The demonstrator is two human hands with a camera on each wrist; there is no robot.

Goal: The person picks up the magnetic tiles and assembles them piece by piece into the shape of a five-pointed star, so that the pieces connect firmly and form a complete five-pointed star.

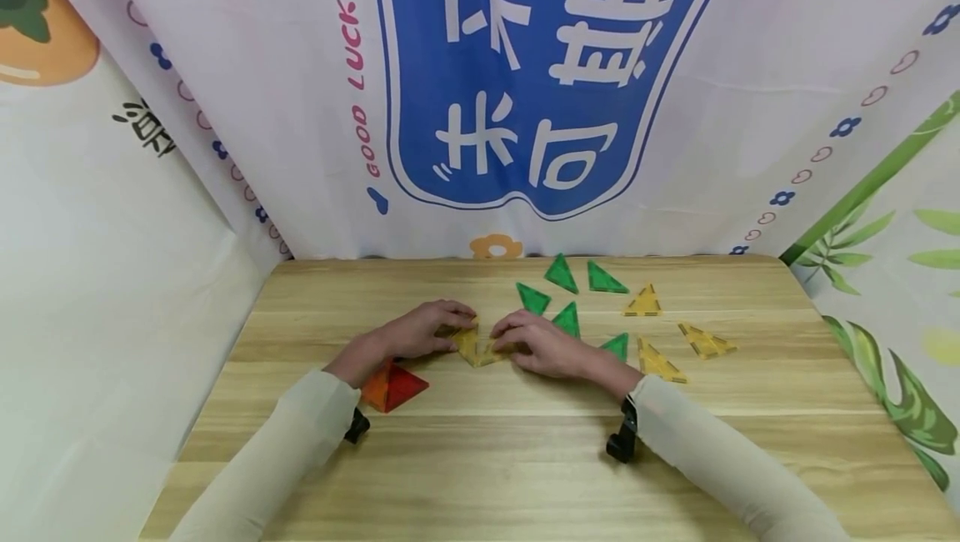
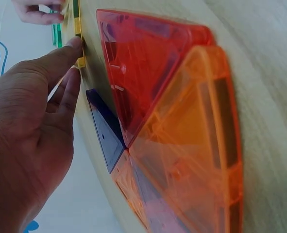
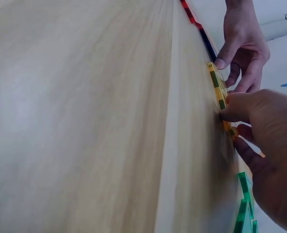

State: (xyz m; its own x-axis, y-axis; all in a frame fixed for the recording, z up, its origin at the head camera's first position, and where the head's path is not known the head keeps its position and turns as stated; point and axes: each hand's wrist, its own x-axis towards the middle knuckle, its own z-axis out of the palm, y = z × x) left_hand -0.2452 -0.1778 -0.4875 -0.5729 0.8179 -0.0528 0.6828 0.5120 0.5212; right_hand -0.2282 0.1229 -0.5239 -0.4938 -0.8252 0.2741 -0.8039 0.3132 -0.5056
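Left hand [image 1: 423,332] pinches one yellow triangle [image 1: 467,347], right hand [image 1: 546,347] a second yellow triangle [image 1: 492,354], both on the tabletop [image 1: 510,467] between the hands. Keep them flat, align corners, then press edges. Fingers partly cover the seam; can't tell if it's flush.

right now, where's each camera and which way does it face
Head: head-worn, facing forward and down at table; left hand, right hand, sleeves show.
Left wrist: on that wrist, facing red tile and orange tile; left hand nearest.
Right wrist: on that wrist, facing along table; right hand nearest.
Both wrist views share both hands and yellow tiles.
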